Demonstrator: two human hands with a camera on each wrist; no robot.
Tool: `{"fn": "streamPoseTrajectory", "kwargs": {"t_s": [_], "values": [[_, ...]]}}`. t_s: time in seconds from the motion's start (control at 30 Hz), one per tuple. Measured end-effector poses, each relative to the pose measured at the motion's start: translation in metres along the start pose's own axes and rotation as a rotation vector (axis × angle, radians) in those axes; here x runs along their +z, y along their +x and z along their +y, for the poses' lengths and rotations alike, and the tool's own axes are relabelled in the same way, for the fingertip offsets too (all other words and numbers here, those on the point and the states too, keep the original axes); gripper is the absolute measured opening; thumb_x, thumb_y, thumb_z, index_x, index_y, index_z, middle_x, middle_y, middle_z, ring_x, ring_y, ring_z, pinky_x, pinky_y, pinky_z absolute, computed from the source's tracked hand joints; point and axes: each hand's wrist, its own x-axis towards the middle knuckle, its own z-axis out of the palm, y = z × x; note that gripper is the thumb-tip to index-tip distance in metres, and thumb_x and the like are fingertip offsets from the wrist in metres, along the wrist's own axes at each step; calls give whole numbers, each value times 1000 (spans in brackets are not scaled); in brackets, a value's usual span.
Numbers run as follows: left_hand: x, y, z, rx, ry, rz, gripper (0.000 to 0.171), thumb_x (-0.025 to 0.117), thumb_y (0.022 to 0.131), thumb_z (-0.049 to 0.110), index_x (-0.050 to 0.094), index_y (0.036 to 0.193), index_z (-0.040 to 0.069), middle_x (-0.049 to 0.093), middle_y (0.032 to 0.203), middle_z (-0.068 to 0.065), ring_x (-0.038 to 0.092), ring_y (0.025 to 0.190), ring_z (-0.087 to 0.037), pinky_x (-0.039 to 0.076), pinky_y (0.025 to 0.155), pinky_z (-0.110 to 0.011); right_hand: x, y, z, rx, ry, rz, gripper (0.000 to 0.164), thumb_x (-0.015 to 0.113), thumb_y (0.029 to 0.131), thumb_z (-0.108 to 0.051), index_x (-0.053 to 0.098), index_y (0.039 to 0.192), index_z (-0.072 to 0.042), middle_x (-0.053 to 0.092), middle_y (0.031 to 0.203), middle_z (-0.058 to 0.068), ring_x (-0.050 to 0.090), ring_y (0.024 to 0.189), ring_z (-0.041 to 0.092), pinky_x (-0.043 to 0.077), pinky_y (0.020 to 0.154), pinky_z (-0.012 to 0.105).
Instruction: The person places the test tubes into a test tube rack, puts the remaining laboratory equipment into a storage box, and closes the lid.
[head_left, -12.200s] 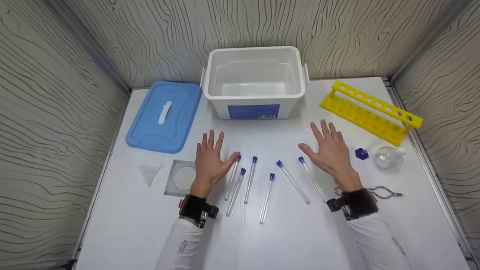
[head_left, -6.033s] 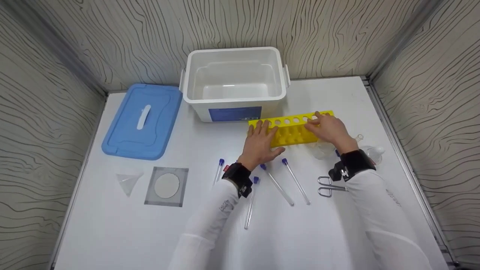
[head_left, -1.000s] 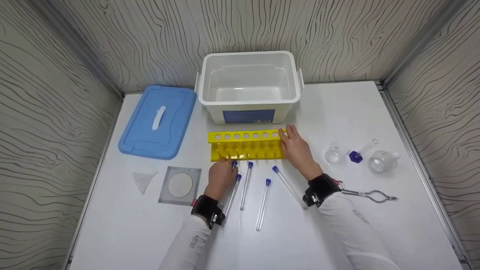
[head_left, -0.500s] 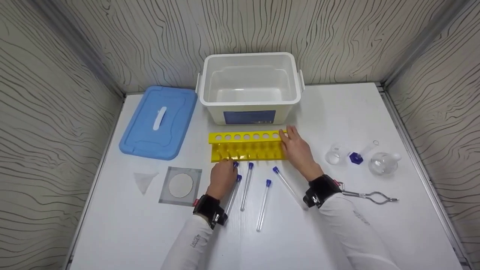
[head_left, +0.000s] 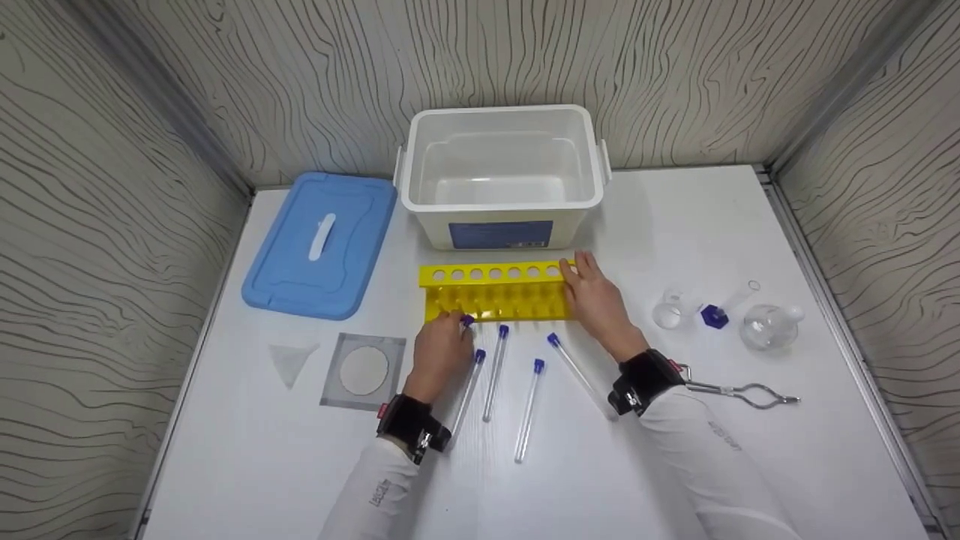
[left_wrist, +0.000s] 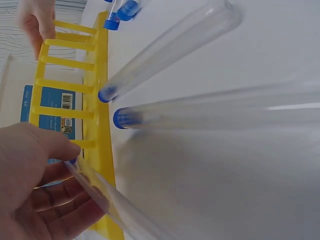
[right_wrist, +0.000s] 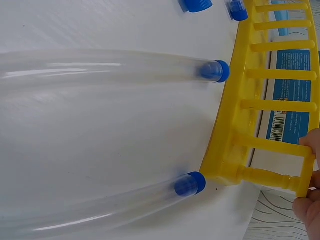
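A yellow test tube rack (head_left: pixel 499 306) stands in front of the white bin, its holes holding no tubes. My right hand (head_left: pixel 598 307) grips the rack's right end; in the right wrist view fingertips (right_wrist: pixel 302 207) curl at its end frame. With the left hand (head_left: pixel 441 352) I pinch a blue-capped test tube (left_wrist: pixel 127 212) close to its cap, thumb on one side, at the rack's front left. That tube slants, and the hand hides much of it in the head view. Several more capped tubes lie before the rack, among them a left one (head_left: pixel 466 394) and a right one (head_left: pixel 577 367).
Behind the rack is a white bin (head_left: pixel 427 225); a blue lid (head_left: pixel 289 262) lies to its left. A clear funnel (head_left: pixel 291 365) and a wire gauze (head_left: pixel 334 390) lie at left. Glassware (head_left: pixel 766 328), a blue hexagonal base (head_left: pixel 715 316) and metal tongs (head_left: pixel 761 396) are at right.
The rack came from the far right to the middle earlier. In the last half second my left hand has shifted slightly toward the rack with the tube's cap; the right hand stays put.
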Motion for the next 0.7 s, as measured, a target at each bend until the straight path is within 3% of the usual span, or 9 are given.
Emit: {"fn": "streamPoseTrajectory", "kwargs": {"t_s": [0.2, 0.4, 0.57, 0.7], "values": [[-14, 4, 5, -19, -8, 2, 28, 67, 92, 23, 70, 115, 6, 73, 95, -9, 68, 78, -23, 58, 73, -37, 0, 1, -1, 2, -12, 1, 47, 59, 99, -16, 51, 144, -5, 42, 152, 27, 40, 143, 42, 46, 107, 53], [-33, 8, 13, -25, -105, 7, 28, 69, 91, 23, 70, 113, 6, 72, 90, -7, 63, 74, -19, 56, 70, -33, -1, 1, -2, 1, -33, -5, 48, 57, 100, -18, 49, 145, -5, 41, 153, 26, 39, 144, 42, 45, 108, 52], [-50, 16, 21, -19, -229, 58, 29, 67, 93, 24, 69, 118, 9, 70, 94, -5, 60, 77, -17, 56, 69, -27, -1, 0, -1, 7, -22, -1, 47, 57, 100, -17, 50, 145, -5, 41, 153, 26, 38, 145, 41, 44, 110, 51], [-61, 21, 24, -8, -307, 138, 29, 66, 94, 25, 68, 119, 11, 69, 94, -4, 60, 78, -15, 56, 70, -23, 1, 0, 0, -6, -14, 12, 46, 58, 99, -16, 51, 143, -4, 42, 152, 27, 39, 144, 42, 45, 109, 52]]}}
